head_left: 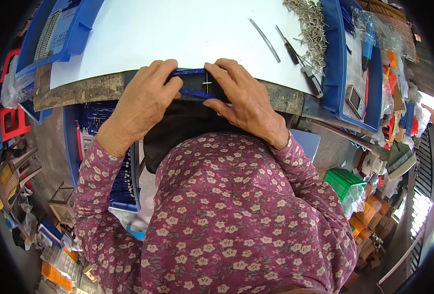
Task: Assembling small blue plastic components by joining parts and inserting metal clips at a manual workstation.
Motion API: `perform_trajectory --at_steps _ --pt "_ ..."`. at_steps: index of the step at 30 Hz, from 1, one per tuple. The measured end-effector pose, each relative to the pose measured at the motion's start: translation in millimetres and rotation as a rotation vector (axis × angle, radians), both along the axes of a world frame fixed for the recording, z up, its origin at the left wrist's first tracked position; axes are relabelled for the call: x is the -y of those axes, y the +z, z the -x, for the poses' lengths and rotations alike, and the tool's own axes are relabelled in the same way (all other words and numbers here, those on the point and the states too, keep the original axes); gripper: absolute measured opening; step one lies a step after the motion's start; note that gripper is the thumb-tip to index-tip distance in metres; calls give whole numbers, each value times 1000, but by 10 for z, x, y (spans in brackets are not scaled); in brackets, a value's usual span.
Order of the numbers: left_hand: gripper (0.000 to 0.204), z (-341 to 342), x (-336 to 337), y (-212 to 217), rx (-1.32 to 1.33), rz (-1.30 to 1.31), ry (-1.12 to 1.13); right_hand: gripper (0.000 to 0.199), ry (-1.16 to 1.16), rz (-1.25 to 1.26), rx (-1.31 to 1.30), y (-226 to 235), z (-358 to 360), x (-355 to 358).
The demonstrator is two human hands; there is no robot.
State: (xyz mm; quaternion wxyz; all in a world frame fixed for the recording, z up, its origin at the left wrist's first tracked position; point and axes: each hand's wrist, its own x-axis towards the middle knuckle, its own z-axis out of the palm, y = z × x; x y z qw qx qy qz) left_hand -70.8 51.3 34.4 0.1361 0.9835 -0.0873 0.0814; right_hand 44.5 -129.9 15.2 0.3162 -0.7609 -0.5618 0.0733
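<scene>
At the table's near edge, my left hand [147,95] pinches the left end of a blue piece with two roughly parallel arms [193,92]. My right hand [244,95] grips its right end, thumb below and fingers above. Between the arms, beside my right fingers, stands a thin metal pin [206,83] with a short crosspiece. Both ends of the blue piece are hidden under my fingers, so I cannot tell its exact kind. A heap of small metal T-shaped pins [313,36] lies at the far right of the white sheet [178,34].
Right of centre lie a grey strip [265,40], a black-handled pointed tool [291,51] and a screwdriver-like tool with a grey-black handle [312,82]. Blue trays flank the table, left [82,36] and right [333,73]. Below the table's left, a blue bin [134,181] holds blue parts.
</scene>
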Motion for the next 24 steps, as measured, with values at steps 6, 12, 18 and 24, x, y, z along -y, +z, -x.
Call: perform_trajectory --at_steps 6,12,18,24 --pt "21 69 -58 -60 90 -28 57 61 0 21 0 -12 -33 23" --pt "18 -31 38 -72 138 9 16 62 -4 70 67 19 -109 204" --pt "12 -39 32 -160 80 210 74 62 -33 87 23 13 -81 247" --pt "11 -3 7 -187 118 275 60 60 4 89 103 -7 -87 209"
